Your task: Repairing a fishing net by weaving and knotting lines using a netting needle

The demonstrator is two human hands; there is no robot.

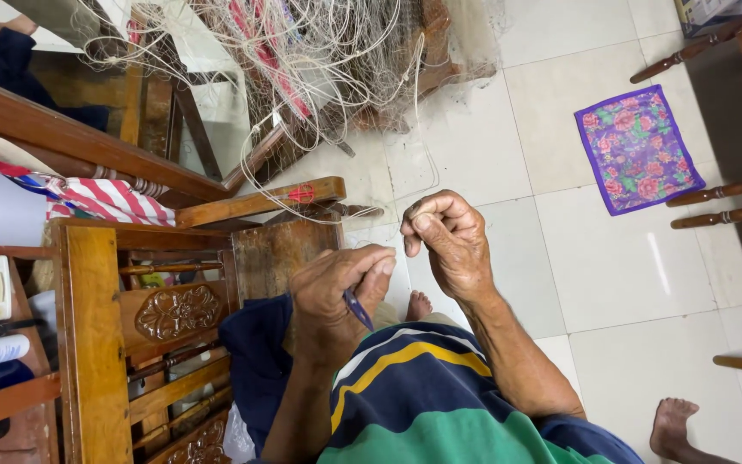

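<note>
Two hands worked close together over the lap, just above a striped shirt [422, 387]. Left hand [337, 296] had its fingers [369, 268] curled shut around a slim blue tool [358, 309], likely a netting needle. Only the lower end showed, dark blue, smooth, tapering; the long axis ran from upper left down to lower right, with the tip toward the body. The rest was buried in the fist.

Right hand [448, 241] sat just right of and slightly above the left, near it but not touching. Its fingertips were pinched shut at about the top left knuckle, on what looked like thin line; the strand itself was too fine to confirm. That pinch point lay up and right of the tool, so the right hand was nearer the line and the left nearer the tool.

Pale thin cord [302, 185] looped down from a tangled heap of fishing net [319, 51] at top centre, off-white mesh with some red strands, draped over a wooden frame [259, 202]. The frame was varnished brown wood, with a red tie on its rail.

At left stood a carved wooden chair [173, 314] with turned spindles and a floral relief panel. A red-and-white striped cloth [105, 199] lay bunched above it. The floor [611, 275] was glossy off-white tile. A purple floral cloth square [639, 148] lay flat on it, well apart to the right. Bare toes [418, 305] showed between the forearms.
</note>
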